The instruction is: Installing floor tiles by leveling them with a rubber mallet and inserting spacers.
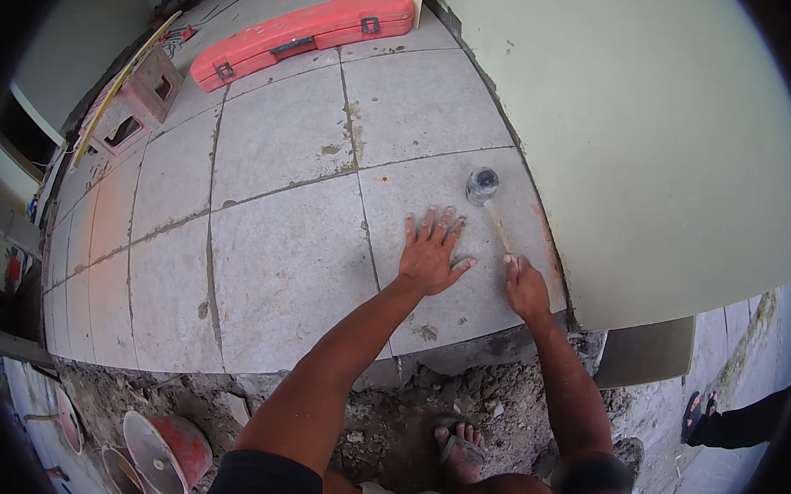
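Tiles (464,304): mallet (483,189) (probably rubber-headed) in right fingers (513,271).

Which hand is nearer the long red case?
Left. The left hand is spread on a floor tile, below and right of the red case in the picture; the right hand, holding the mallet, is farther right and slightly lower.

The mallet head (482,187) is black, perhaps grey-dusted, the gridded tiles (287,264) grey, the case (307,28) red.

Your head-worn fisheye camera looks steeply down and forward, from close above your forearms (341,347), across the near edge of the tiled floor (283,268).
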Action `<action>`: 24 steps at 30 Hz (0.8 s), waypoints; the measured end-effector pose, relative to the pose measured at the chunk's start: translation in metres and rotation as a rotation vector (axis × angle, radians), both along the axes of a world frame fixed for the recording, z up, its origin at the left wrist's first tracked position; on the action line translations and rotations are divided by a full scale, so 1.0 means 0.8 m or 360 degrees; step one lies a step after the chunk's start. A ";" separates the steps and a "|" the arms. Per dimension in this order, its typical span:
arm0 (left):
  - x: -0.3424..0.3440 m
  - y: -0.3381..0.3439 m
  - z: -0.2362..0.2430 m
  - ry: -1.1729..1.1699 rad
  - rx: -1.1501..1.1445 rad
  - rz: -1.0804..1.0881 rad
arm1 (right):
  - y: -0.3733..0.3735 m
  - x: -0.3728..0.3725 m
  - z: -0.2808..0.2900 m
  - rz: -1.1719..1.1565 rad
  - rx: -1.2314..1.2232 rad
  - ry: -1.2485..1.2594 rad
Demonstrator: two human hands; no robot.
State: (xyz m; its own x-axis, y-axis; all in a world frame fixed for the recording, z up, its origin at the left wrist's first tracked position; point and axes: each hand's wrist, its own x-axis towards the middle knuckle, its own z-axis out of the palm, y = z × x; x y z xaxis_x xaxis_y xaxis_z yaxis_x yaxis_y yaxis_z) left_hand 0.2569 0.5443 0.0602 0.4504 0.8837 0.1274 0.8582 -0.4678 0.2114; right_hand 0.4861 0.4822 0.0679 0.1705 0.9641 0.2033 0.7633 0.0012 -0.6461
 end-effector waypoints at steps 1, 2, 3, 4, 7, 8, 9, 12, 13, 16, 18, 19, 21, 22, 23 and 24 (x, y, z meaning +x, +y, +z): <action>0.004 -0.001 0.001 0.0033 -0.0030 -0.0012 | 0.001 0.004 0.003 0.0046 0.0018 0.0060; 0.005 -0.001 0.000 0.0068 -0.0061 -0.0025 | 0.001 0.004 0.009 0.0090 0.0035 0.0122; 0.002 0.002 0.000 0.0073 -0.0060 -0.0021 | 0.003 -0.001 0.013 0.0094 0.0037 0.0127; 0.000 0.005 0.000 0.0063 -0.0050 -0.0020 | 0.004 -0.008 0.016 0.0071 0.0113 0.0240; 0.015 -0.001 -0.002 0.0006 -0.0024 -0.0063 | 0.009 0.019 -0.008 0.0032 0.0077 0.0094; 0.015 0.003 -0.003 -0.0007 0.0013 -0.0055 | 0.019 0.031 -0.018 0.0065 -0.0022 -0.0125; 0.008 0.003 -0.009 -0.0006 0.0016 -0.0083 | 0.018 0.021 -0.002 0.0037 -0.0020 -0.0124; -0.003 0.005 -0.016 -0.0001 0.0086 -0.0034 | 0.018 -0.012 0.032 -0.0112 -0.0026 0.0143; -0.001 0.006 -0.016 -0.0013 0.0084 -0.0057 | 0.020 -0.006 0.026 -0.0136 -0.0027 0.0132; 0.020 0.002 -0.005 -0.0062 0.0132 -0.0092 | 0.020 0.018 0.009 -0.0122 -0.0182 -0.0059; 0.012 -0.003 0.002 0.0083 -0.0065 -0.0036 | 0.012 -0.003 0.016 -0.0177 -0.0161 0.0035; 0.006 0.000 0.002 0.0091 -0.0061 -0.0034 | 0.010 -0.010 0.020 -0.0215 -0.0144 0.0123; 0.009 0.001 0.000 0.0051 -0.0023 -0.0021 | 0.010 0.001 0.010 -0.0166 -0.0256 -0.0048; 0.013 -0.001 -0.002 0.0045 -0.0029 -0.0029 | 0.009 0.006 0.004 -0.0099 -0.0367 -0.0210; 0.007 -0.001 -0.003 0.0040 -0.0031 -0.0021 | 0.007 0.001 0.012 -0.0085 -0.0369 -0.0204; -0.001 0.000 -0.003 0.0042 -0.0028 0.0000 | 0.005 -0.009 0.031 -0.0074 -0.0228 -0.0020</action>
